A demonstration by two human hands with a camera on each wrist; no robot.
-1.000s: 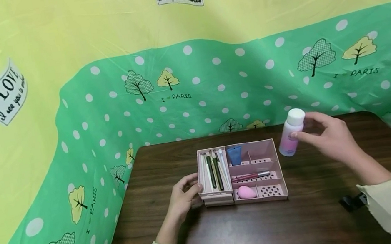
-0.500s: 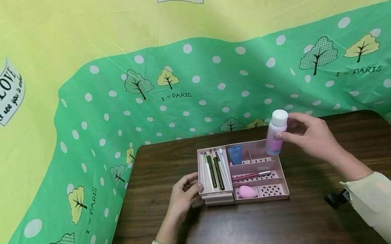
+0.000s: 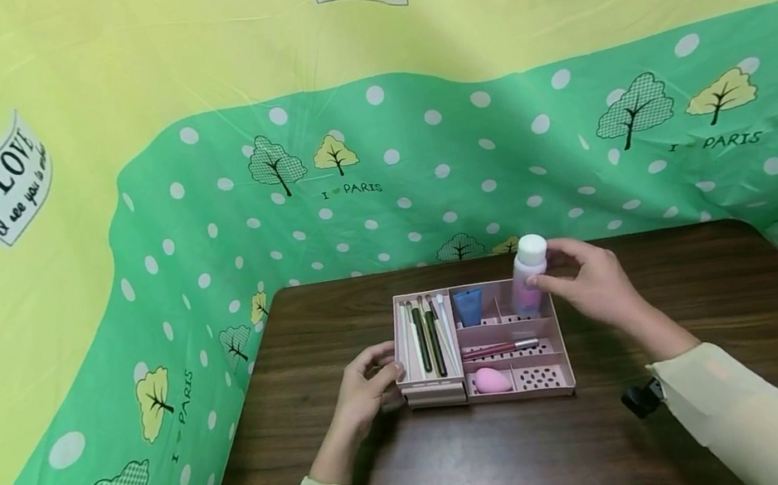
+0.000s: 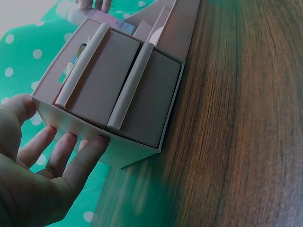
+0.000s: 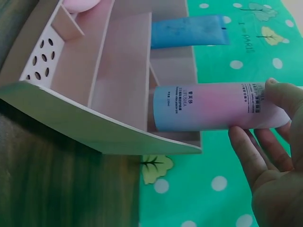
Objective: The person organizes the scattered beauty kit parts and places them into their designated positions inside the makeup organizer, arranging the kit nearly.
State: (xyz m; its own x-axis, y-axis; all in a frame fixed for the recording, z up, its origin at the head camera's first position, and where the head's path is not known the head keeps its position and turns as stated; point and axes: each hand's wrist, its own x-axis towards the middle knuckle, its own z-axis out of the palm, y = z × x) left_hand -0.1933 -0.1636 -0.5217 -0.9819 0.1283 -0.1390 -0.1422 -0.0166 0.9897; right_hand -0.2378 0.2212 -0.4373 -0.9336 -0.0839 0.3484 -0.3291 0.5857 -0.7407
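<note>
My right hand (image 3: 595,287) holds a pink-and-blue bottle (image 3: 527,289) with a white cap, thumb and fingers on either side of its upper part. The bottle's base is inside the back right compartment of a pink makeup organizer (image 3: 511,332); in the right wrist view the bottle (image 5: 208,106) lies just within the wall. Whether the base touches the floor cannot be told. My left hand (image 3: 362,393) rests against the organizer's left side, and in the left wrist view its fingertips (image 4: 97,144) touch the outer wall, below the thumb at the upper corner.
Makeup brushes (image 3: 430,341) lie in the organizer's left tray, above two drawers (image 4: 102,75). A blue tube (image 3: 469,308) stands beside the bottle's compartment. Red lip tubes (image 3: 499,349) and a pink sponge (image 3: 491,381) fill front sections. The wooden table (image 3: 497,461) meets a patterned curtain (image 3: 371,220).
My right hand has carried the bottle leftward from beside the organizer, then lowered it into the back right compartment. The left hand and the organizer have stayed put.
</note>
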